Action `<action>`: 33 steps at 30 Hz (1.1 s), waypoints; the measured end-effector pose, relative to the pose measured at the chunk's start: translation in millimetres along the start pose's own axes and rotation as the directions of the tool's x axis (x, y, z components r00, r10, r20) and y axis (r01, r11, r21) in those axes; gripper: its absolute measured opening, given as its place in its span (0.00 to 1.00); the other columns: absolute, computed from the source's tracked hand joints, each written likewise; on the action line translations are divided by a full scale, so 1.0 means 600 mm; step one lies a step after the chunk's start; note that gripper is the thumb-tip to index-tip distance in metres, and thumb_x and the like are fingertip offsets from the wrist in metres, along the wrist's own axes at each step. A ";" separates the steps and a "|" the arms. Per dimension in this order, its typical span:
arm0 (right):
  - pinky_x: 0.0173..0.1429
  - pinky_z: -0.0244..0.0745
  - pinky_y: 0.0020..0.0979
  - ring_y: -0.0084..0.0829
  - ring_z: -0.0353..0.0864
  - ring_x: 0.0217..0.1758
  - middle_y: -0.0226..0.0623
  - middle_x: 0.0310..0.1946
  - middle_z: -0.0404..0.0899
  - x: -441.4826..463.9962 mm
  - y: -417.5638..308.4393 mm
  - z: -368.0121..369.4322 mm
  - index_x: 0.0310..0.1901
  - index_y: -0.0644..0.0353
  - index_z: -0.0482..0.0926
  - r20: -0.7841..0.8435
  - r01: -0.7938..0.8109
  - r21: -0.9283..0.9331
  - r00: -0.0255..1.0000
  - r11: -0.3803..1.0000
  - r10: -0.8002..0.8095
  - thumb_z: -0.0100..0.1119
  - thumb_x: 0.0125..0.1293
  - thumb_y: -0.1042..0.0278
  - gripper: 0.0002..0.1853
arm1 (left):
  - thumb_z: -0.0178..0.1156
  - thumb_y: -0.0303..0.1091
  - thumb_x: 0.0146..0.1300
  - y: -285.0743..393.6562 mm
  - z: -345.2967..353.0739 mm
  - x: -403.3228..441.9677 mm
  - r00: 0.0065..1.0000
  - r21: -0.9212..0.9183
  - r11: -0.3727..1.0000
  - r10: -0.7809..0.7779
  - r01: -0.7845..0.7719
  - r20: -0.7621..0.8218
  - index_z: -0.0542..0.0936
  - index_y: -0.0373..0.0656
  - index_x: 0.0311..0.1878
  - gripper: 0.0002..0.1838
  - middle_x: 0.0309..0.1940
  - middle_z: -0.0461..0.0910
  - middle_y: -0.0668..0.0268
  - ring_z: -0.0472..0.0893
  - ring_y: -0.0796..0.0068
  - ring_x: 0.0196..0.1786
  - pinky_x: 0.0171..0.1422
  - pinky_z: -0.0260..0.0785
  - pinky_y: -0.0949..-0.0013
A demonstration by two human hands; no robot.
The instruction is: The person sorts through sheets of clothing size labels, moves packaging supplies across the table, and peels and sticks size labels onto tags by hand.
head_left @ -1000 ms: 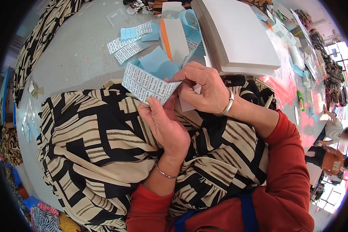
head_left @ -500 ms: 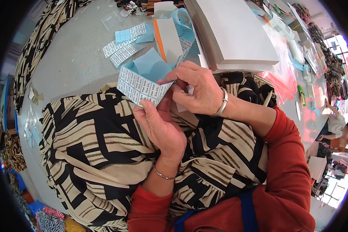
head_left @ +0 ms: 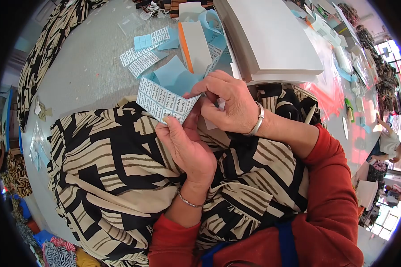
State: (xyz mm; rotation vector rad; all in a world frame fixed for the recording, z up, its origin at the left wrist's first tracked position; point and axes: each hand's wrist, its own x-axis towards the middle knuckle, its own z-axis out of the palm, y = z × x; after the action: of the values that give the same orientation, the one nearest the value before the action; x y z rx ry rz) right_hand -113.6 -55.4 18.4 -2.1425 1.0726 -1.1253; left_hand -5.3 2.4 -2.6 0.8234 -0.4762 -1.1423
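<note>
Clearly light, the printed size-label sheet (head_left: 165,100) lies tilted in the hands, above the patterned garment (head_left: 120,173). It looks like thin, bendable paper, probably springy along its fold and easy to crease or tear. Its lower edge seems the sound place to take hold, leaving the printed face free; there the left hand (head_left: 191,153) pinches it, thumb in front and fingers behind. At the sheet's right corner, the fingertips of the right hand (head_left: 234,104) are pressed together; whether they have a loosened label or the sheet itself between them, I cannot tell. Just above the sheet is blue backing paper (head_left: 176,73), and farther beyond stands an orange-edged white box (head_left: 197,44). Up and to the sheet's right sits a thick white stack (head_left: 280,40).

The sheet's underside and the left fingers behind it are hidden, its smallest print is blurred, and the garment runs beneath both forearms, partly out of sight.
</note>
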 end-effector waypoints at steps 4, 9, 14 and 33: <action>0.29 0.68 0.26 0.26 0.70 0.26 0.33 0.26 0.78 -0.001 0.006 0.003 0.37 0.61 0.80 -0.012 0.011 0.007 1.000 1.000 -0.010 0.50 0.48 0.81 0.14 | 0.40 0.42 0.75 -0.001 0.000 0.000 1.000 0.004 1.000 0.006 -0.006 0.004 0.60 0.36 0.52 0.17 0.53 0.69 0.52 0.75 0.60 0.56 0.63 0.68 0.57; 0.30 0.69 0.28 0.27 0.70 0.27 0.33 0.27 0.79 -0.002 0.007 0.001 0.36 0.61 0.79 -0.017 0.019 -0.027 1.000 0.999 -0.019 0.51 0.48 0.81 0.13 | 0.40 0.42 0.75 0.000 -0.001 0.001 1.000 0.002 1.000 0.005 -0.005 0.023 0.60 0.36 0.52 0.17 0.53 0.69 0.51 0.75 0.59 0.56 0.63 0.68 0.57; 0.32 0.69 0.29 0.30 0.71 0.27 0.34 0.24 0.73 0.000 -0.004 -0.008 0.38 0.60 0.78 -0.053 0.003 -0.107 0.999 0.994 -0.008 0.53 0.49 0.80 0.13 | 0.39 0.42 0.75 -0.001 0.000 0.002 0.999 -0.005 1.000 0.014 -0.014 0.037 0.59 0.35 0.53 0.18 0.55 0.69 0.48 0.74 0.58 0.56 0.64 0.68 0.57; 0.47 0.73 0.37 0.38 0.77 0.41 0.37 0.41 0.76 0.083 0.023 -0.117 0.42 0.51 0.82 -0.161 -0.069 -0.674 0.985 0.735 -0.055 0.65 0.55 0.63 0.11 | 0.38 0.41 0.75 0.001 0.003 0.003 0.999 -0.029 1.000 -0.008 0.009 0.036 0.57 0.36 0.52 0.16 0.55 0.68 0.46 0.74 0.58 0.56 0.64 0.68 0.55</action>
State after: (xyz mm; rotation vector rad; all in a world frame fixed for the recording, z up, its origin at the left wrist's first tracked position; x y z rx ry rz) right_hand -160.8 -108.4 69.4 -2.6038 1.7959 -1.0193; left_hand -5.3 0.1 -1.4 0.7815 -0.4851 -1.1708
